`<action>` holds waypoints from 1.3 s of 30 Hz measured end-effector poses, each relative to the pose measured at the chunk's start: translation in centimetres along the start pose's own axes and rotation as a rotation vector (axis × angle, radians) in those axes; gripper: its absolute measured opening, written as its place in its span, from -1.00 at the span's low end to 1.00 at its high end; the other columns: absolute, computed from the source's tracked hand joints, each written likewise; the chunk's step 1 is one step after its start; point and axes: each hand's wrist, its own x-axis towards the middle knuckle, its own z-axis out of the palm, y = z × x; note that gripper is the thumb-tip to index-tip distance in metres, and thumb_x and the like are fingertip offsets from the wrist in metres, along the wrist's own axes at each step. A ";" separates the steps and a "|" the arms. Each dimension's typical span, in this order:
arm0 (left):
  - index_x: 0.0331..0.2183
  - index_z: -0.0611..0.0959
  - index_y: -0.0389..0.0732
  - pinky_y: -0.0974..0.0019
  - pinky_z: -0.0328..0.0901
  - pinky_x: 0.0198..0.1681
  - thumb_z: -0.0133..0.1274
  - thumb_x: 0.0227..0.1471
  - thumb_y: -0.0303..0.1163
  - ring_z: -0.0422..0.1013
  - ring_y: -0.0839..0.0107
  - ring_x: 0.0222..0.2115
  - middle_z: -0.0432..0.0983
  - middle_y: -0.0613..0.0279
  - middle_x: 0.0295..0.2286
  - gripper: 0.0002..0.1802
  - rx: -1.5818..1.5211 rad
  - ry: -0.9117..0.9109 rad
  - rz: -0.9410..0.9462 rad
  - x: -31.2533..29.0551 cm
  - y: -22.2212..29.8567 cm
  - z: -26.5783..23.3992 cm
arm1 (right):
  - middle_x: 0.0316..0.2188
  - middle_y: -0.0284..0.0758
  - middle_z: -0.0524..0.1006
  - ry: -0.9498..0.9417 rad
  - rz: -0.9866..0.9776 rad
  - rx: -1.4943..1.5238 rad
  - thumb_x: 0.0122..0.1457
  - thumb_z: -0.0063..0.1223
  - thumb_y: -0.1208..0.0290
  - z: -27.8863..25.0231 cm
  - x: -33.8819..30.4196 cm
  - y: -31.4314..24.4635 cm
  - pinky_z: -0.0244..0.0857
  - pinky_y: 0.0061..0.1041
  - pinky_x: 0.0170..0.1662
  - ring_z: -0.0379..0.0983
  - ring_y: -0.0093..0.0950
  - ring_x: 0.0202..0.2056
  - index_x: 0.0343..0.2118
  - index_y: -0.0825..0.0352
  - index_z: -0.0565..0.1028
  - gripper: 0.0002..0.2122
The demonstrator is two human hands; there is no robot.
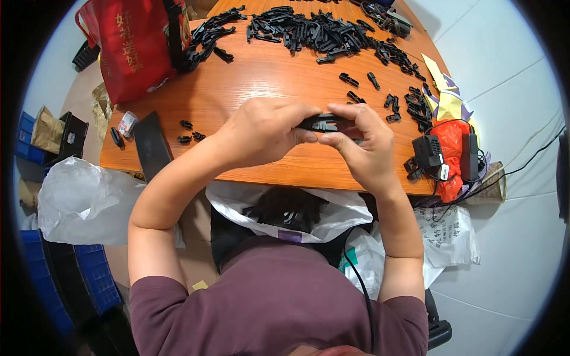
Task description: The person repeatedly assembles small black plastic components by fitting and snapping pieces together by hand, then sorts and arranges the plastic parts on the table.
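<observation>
Above the near part of the wooden table (237, 83), my left hand (265, 127) and my right hand (367, 141) face each other. Both are closed on a slim, curved black plastic piece (323, 123), which lies sideways between thumbs and fingers. My left hand pinches its left end, and my right hand grips its right end, where the fingers hide part of it. Beyond my hands lies a large heap of similar long black plastic pieces (309, 29). Smaller black parts (419, 107) are grouped to the right of my right hand.
At the far left stands a red bag (133, 47). A dark flat slab (151, 142) lies by the left edge. Black adapters (428, 151) with cables sit at the right corner. An open white bag (234, 207) containing dark parts rests below the table edge, over my lap.
</observation>
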 end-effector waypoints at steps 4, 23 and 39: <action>-0.21 0.54 -0.24 0.25 0.32 -0.49 0.23 -0.22 -0.37 0.45 0.16 -0.53 0.51 0.09 -0.51 -0.56 -0.158 -0.045 -0.088 -0.9 -0.2 0.2 | -0.46 -0.28 0.50 -0.067 0.061 0.121 -0.09 0.19 0.59 0.0 -0.6 0.7 0.37 -0.61 -0.39 0.46 -0.57 -0.46 -0.29 0.44 0.49 -0.76; -0.31 0.57 -0.31 0.09 0.22 -0.12 -0.07 0.04 -0.12 0.35 0.00 -0.19 0.44 -0.09 -0.28 -0.59 0.439 0.155 -0.591 1.7 -30.1 -4.6 | -0.40 -0.20 0.53 -0.641 0.271 -0.342 0.01 0.10 0.20 -1.6 -4.7 2.3 0.33 -0.37 -0.34 0.48 -0.27 -0.35 -0.26 0.34 0.50 -0.68; 0.16 0.17 0.09 0.06 -0.08 0.18 -0.30 -0.07 0.39 0.01 0.05 0.15 0.07 0.00 0.13 -0.14 0.419 -0.273 -0.859 10.1 -43.0 -0.9 | 0.13 -0.18 0.19 -0.080 0.243 -0.913 0.03 -0.14 -0.22 -6.0 23.5 26.4 -0.11 -0.07 0.15 0.03 -0.12 0.15 0.05 -0.08 0.35 -0.46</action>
